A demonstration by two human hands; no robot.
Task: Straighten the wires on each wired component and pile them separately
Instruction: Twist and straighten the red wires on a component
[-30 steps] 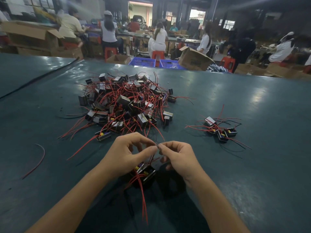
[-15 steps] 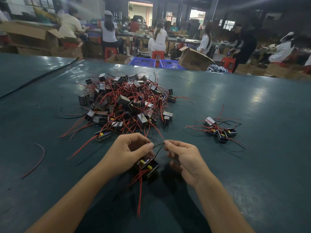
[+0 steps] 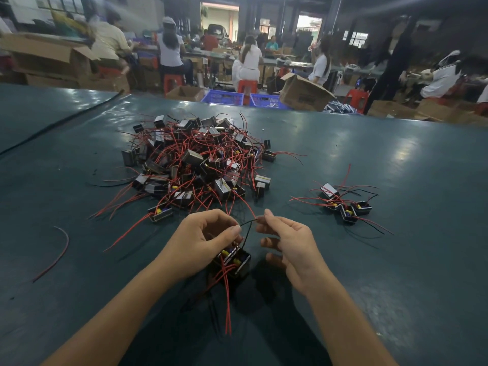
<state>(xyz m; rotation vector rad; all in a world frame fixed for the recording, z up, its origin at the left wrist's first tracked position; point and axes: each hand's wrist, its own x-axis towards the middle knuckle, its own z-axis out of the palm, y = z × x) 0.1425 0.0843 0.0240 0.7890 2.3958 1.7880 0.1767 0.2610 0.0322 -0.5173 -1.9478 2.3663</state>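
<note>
From the head camera, a dark green tabletop [image 3: 396, 260] fills most of the view, with both forearms reaching in from the bottom edge. The left hand [image 3: 200, 239] is curled round a small black wired component [image 3: 233, 261] with yellow parts on its top, gripping it just above the tabletop in the near centre. Its thumb tip lies against the black wire [image 3: 247, 231] that rises from the component. The right hand [image 3: 287, 244] pinches the far end of that black wire between thumb and forefinger, drawing it up and to the right, while its other fingers hang loosely curled and hold nothing. Several red wires [image 3: 227, 299] trail from the component towards the camera, between the two forearms. Beyond the hands lies a large tangled pile [image 3: 200, 165] of similar components with red and black leads going every way. Well apart from it, to the right, sits a small pile [image 3: 343, 204] of a few components whose wires run out straighter. A loose red wire [image 3: 56, 254] lies curved on the tabletop at the left. Past the far edge are blue crates [image 3: 223, 97], cardboard boxes [image 3: 303, 93] and people seated at other benches, all somewhat blurred.
</note>
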